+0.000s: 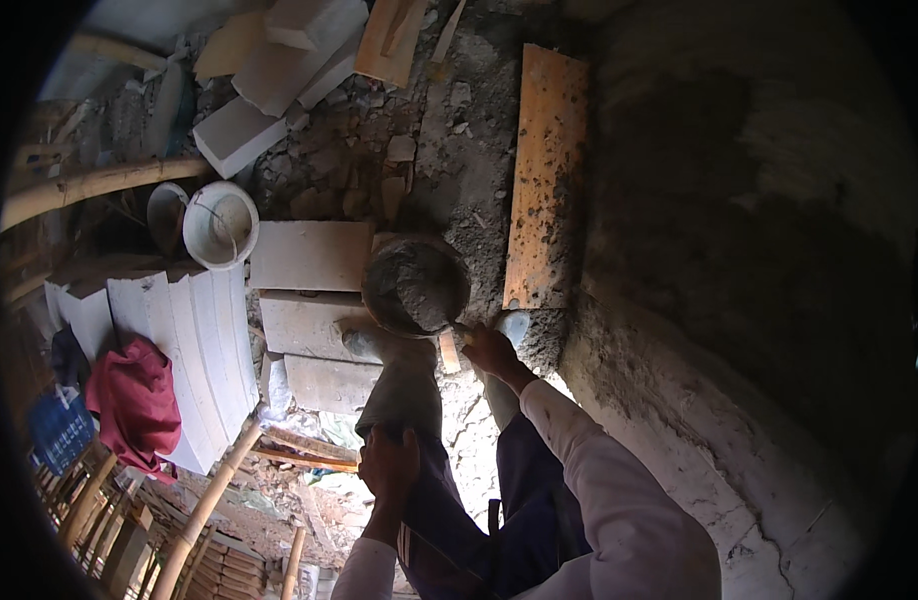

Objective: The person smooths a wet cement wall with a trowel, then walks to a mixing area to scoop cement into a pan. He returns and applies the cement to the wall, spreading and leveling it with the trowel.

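My right hand (491, 352) is closed around the handle of a trowel (514, 325) whose blade, caked with grey mortar, sits just right of a round pan of wet mortar (414, 285). The pan rests on pale concrete blocks. My left hand (389, 465) lies on my bent knee, fingers curled over the dark trouser cloth, holding nothing I can make out. My grey rubber boot (394, 350) stands under the pan's near rim. A plastered wall (739, 250) rises at the right.
A long orange-brown plank (544, 170) lies beside the wall. Pale blocks (309, 255) are stacked left of the pan, with a white bucket (221, 225), a red cloth (134, 400), bamboo poles (99, 182) and rubble around them.
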The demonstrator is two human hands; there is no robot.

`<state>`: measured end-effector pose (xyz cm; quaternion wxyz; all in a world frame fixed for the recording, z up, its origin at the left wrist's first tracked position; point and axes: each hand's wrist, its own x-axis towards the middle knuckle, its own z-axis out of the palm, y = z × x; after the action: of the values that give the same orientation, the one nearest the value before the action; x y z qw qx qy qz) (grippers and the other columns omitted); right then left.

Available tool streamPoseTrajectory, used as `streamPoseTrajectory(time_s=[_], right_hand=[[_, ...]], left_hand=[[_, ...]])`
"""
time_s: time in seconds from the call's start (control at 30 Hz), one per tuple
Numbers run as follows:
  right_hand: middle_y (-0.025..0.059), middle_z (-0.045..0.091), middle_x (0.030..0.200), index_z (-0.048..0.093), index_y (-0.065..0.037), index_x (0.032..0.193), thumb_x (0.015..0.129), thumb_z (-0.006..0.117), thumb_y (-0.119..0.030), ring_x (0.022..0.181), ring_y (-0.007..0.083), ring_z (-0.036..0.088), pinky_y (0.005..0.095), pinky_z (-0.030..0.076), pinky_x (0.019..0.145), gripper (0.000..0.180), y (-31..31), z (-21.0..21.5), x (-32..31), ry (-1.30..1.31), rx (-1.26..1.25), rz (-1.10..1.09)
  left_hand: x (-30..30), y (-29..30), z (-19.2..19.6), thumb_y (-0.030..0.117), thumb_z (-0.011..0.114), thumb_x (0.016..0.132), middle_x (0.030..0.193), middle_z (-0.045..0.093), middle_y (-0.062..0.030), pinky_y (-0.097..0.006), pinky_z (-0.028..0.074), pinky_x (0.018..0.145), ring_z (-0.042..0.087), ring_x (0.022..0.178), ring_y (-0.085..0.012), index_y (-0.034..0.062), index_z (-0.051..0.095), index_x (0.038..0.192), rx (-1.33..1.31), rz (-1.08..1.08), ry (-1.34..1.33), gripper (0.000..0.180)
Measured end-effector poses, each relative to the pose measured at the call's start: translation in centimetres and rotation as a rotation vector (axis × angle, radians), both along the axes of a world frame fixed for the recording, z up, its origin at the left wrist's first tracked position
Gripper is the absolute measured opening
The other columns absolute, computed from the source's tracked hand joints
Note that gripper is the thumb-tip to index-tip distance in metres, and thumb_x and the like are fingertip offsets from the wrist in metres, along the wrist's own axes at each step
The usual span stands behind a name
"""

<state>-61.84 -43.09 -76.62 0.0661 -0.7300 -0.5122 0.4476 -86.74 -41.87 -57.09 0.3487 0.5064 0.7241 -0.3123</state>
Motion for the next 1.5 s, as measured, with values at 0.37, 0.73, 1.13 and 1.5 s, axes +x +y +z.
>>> streamPoseTrajectory(time_s=[0.37,0.73,1.13,1.5], right_hand=[[0.0084,0.068,0.081,0.063,-0.002,0.111,0.089,0.076,-0.03,0.073,0.0269,0.071,0.0422,0.056,0.064,0.038,7.9,14.9,6.7,0.297,0.489,0.244],[-0.0009,0.057,0.072,0.057,-0.009,0.117,0.09,0.07,-0.018,0.053,0.0129,0.053,0.0289,0.043,0.046,0.031,-0.4,25.0,29.0,0.662,0.149,-1.286],[0.0281,0.069,0.098,0.057,0.001,0.11,0.097,0.057,-0.048,0.096,0.0428,0.068,0.0536,0.053,0.084,0.051,-0.6,11.0,8.1,-0.005,-0.128,-0.115],[0.0162,0.067,0.094,0.059,-0.004,0.109,0.097,0.058,-0.015,0.078,0.029,0.074,0.039,0.061,0.059,0.017,6.8,-7.9,-4.1,-0.595,0.103,0.307]], left_hand=[[1.4,2.2,0.9,0.047,0.065,0.088,0.121,0.068,-0.0247,-0.054,0.049,0.097,0.064,0.113,-0.0438,0.0022,0.057,0.13,0.085,-0.079,-0.006,0.062],[3.6,4.6,2.7,0.045,0.067,0.087,0.115,0.07,-0.0255,-0.053,0.052,0.095,0.067,0.109,-0.0428,0.0014,0.057,0.129,0.163,-0.171,0.017,0.062],[0.7,2.4,1.4,0.046,0.062,0.089,0.123,0.066,-0.0255,-0.054,0.05,0.098,0.064,0.114,-0.0429,0.0002,0.055,0.132,0.072,-0.083,-0.042,0.064],[-1.2,-0.4,1.2,0.045,0.063,0.089,0.135,0.062,-0.0181,-0.053,0.044,0.104,0.058,0.123,-0.0392,0.0062,0.051,0.14,-0.007,0.146,-0.006,0.066]])
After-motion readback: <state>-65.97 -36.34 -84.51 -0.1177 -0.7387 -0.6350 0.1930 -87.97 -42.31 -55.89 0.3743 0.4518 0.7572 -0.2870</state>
